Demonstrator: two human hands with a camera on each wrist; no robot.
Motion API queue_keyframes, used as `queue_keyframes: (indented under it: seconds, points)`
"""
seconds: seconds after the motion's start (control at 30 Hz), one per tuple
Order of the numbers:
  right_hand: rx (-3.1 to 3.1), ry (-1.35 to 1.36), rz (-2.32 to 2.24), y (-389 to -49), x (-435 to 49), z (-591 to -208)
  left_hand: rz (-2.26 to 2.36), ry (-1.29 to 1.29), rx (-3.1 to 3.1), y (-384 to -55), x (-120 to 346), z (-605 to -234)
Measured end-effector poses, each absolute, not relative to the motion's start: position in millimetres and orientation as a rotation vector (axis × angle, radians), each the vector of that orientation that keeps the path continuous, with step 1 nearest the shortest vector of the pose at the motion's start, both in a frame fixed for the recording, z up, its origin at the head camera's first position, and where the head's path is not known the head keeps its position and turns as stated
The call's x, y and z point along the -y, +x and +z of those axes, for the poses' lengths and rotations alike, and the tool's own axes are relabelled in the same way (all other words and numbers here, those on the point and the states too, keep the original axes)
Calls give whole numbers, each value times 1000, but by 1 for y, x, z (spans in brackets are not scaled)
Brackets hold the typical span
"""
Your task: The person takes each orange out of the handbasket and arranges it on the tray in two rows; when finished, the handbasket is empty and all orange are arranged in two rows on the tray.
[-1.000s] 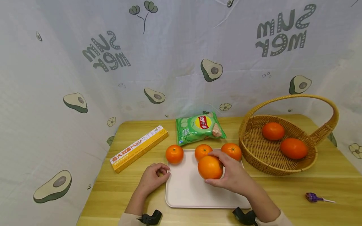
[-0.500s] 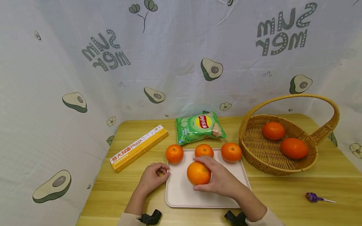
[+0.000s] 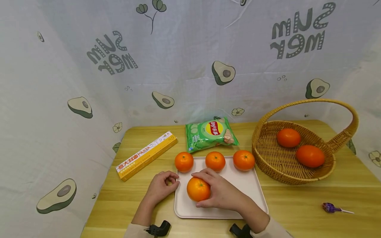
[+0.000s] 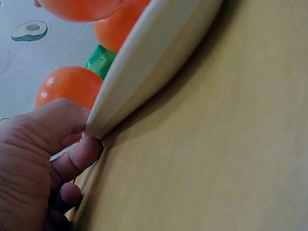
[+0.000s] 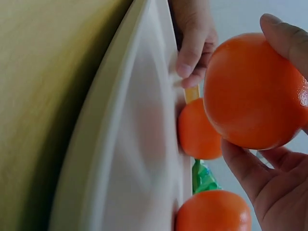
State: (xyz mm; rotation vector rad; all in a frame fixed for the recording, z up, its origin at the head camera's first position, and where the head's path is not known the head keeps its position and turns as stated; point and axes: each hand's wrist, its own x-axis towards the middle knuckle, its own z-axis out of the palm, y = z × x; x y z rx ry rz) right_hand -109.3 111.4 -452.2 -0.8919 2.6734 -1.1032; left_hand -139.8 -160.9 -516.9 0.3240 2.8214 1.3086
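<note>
My right hand (image 3: 221,190) grips an orange (image 3: 197,189) between thumb and fingers. The right wrist view has the orange (image 5: 255,91) raised off the white tray (image 5: 144,144), a gap showing between them. At the tray's left rim, my left hand (image 3: 162,186) has its fingers curled; in the left wrist view, its thumb and finger pinch the tray's edge (image 4: 130,72). Along the far side of the tray stand three more oranges: one at the left corner (image 3: 184,162), a middle orange (image 3: 215,161) and a right orange (image 3: 243,160).
A wicker basket (image 3: 268,168) with a tall handle stands on the right, two orange-red fruits (image 3: 310,156) inside. Behind the tray lies a green chip bag (image 3: 211,134). A yellow pasta box (image 3: 147,155) is at the left, a purple lollipop (image 3: 330,208) at the right.
My right hand has carried the orange leftward and a little nearer, from the tray's middle to its left part, uncovering the middle orange behind. The left hand has stayed at the rim.
</note>
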Motion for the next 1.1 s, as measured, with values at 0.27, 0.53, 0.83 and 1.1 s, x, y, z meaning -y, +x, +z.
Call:
queue_keyframes:
  seconds: [0.27, 0.53, 0.83, 1.1]
  points:
    - [-2640, -913, -1079, -112, -101, -455, 1308, 305, -2816, -140, 161, -518]
    - [-2566, -890, -1044, -112, -93, -457, 1299, 286, -2800, -141, 162, -517]
    - [-2533, -933, -1011, -108, -86, -460, 1299, 283, -2793, -140, 162, -515]
    - [-2503, -965, -987, -103, -79, -463, 1307, 291, -2783, -140, 162, -514]
